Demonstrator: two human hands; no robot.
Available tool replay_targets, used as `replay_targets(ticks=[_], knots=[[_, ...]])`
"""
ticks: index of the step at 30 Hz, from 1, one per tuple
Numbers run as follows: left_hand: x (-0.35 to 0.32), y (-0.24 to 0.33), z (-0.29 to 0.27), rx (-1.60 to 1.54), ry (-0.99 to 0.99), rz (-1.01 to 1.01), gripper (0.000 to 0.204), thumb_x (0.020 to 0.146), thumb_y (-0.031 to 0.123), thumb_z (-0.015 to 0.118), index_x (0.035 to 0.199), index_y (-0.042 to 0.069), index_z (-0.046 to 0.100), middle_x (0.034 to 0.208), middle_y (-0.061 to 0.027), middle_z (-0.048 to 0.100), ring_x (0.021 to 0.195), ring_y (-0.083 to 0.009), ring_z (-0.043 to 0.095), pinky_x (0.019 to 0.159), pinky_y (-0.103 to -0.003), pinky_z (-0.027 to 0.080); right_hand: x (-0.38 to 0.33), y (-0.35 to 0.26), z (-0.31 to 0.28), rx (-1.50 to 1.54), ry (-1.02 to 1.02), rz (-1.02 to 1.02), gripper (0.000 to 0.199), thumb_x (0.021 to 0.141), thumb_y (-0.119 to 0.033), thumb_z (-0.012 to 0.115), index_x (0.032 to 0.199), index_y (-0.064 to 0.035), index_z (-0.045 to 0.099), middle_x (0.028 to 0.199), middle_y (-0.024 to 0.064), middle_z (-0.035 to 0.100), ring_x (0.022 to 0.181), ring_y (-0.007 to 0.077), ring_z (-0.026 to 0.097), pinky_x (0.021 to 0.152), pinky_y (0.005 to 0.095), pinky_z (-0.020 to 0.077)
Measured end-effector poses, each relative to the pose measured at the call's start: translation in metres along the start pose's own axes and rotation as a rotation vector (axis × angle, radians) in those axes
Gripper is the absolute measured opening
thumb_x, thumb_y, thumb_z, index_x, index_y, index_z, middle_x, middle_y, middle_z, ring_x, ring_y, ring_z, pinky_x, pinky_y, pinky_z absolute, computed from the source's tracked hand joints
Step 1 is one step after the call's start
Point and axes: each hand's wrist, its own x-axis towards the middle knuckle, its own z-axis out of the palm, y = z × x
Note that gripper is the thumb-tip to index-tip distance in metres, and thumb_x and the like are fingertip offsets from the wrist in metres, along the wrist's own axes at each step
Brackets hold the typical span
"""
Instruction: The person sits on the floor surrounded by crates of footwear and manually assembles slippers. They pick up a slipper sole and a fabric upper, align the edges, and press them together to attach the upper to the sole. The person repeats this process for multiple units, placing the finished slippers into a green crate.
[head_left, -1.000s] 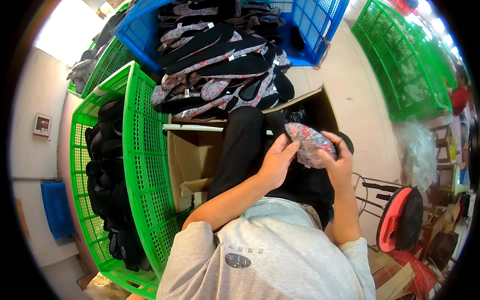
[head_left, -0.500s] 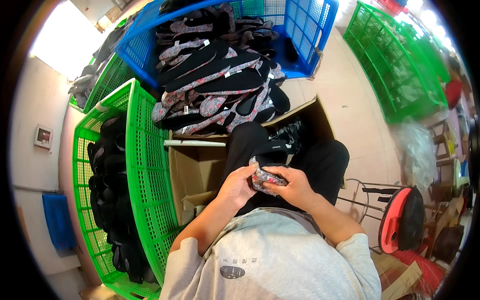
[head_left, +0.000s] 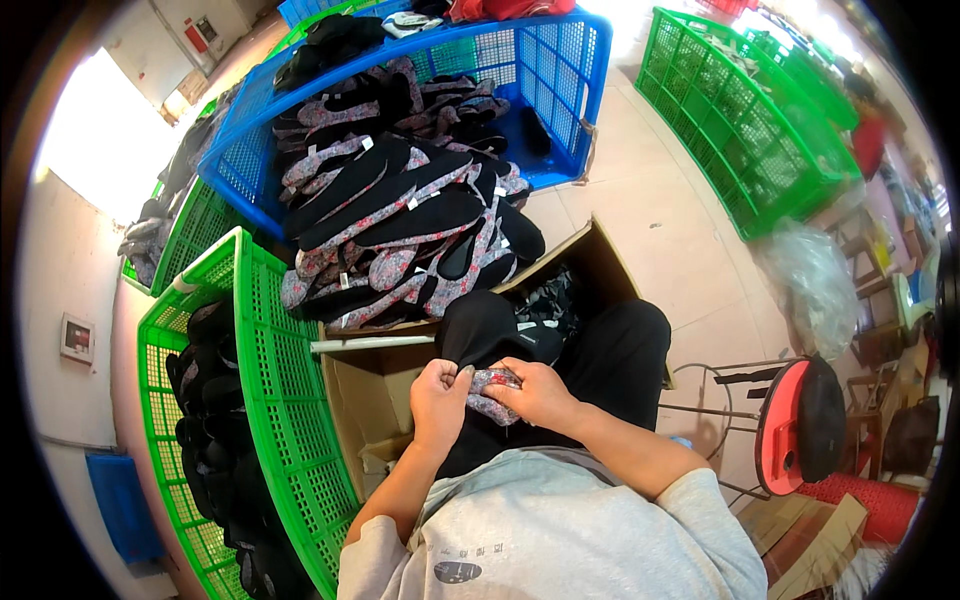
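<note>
Above my lap, between my thighs, I hold a floral cloth slipper (head_left: 490, 408) in grey with red spots. Its left edge is pinched by my left hand (head_left: 438, 400), whose fingers are curled in. My right hand (head_left: 540, 396) wraps round the other side, thumb at the front. The fingers cover much of the slipper, so its full shape is hidden. Beyond my knees lies a heap of like slippers (head_left: 420, 220) with black soles and small white tags.
The heap spills from a tipped blue crate (head_left: 560, 95). A cardboard box (head_left: 372, 400) stands under my legs. To the left, a green crate (head_left: 290, 400) holds black slippers (head_left: 212, 400). At right are a red-and-black stool seat (head_left: 800, 425) and another green crate (head_left: 740, 130).
The view has tilted up, showing more beyond the blue crate. Both hands and the slipper have shifted left, and my left hand has changed its hold to a pinch at the edge.
</note>
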Motion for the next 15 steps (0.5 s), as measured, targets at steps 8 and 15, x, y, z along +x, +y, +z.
replay_targets(ticks=[8,15], knots=[[-0.008,0.028,-0.002,0.407,0.059,0.317,0.01,0.085,0.003,0.071,0.084,0.0,0.061,0.066,-0.002,0.055,0.058,-0.0106,0.051,0.055,-0.028,0.044,0.027,0.006,0.023,0.029,0.129,-0.11,0.028,0.084,-0.028,0.07,0.087,-0.0015,0.062,0.079,0.0215,0.066,0.075,0.042,0.063,0.065,0.0449,0.0489],[-0.004,0.031,0.002,0.207,0.088,0.313,0.016,0.087,0.005,0.069,0.099,0.001,0.059,0.087,-0.0051,0.058,0.069,-0.0108,0.054,0.065,-0.026,0.047,0.063,0.008,0.015,0.491,0.087,0.238,0.024,0.086,-0.019,0.073,0.096,0.0011,0.067,0.081,0.0042,0.066,0.067,0.0141,0.061,0.059,0.0318,0.0476]])
